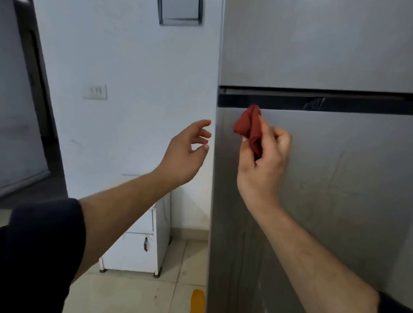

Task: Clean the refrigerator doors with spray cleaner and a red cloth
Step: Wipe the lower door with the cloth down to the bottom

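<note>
While the right hand (264, 156) grips the red cloth (249, 127) at the lower refrigerator door (341, 186), the left hand (186, 153) hangs in the air with nothing in it

Thumb and curled fingers pinch the cloth into a bunch near the door's upper left corner, just under the dark handle strip (286, 103) that parts it from the upper door (324, 43) – whether the cloth touches the steel cannot be told. The left hand is relaxed, fingers loosely spread, just beside the refrigerator's left edge and in front of the white wall. Faint streaks show on the lower door. Lower left stands a small white cabinet (137, 250) on the tiled floor, with an orange mark (197, 305) on the tiles near the refrigerator's foot – a switch plate (95, 91) sits on the wall above
</note>
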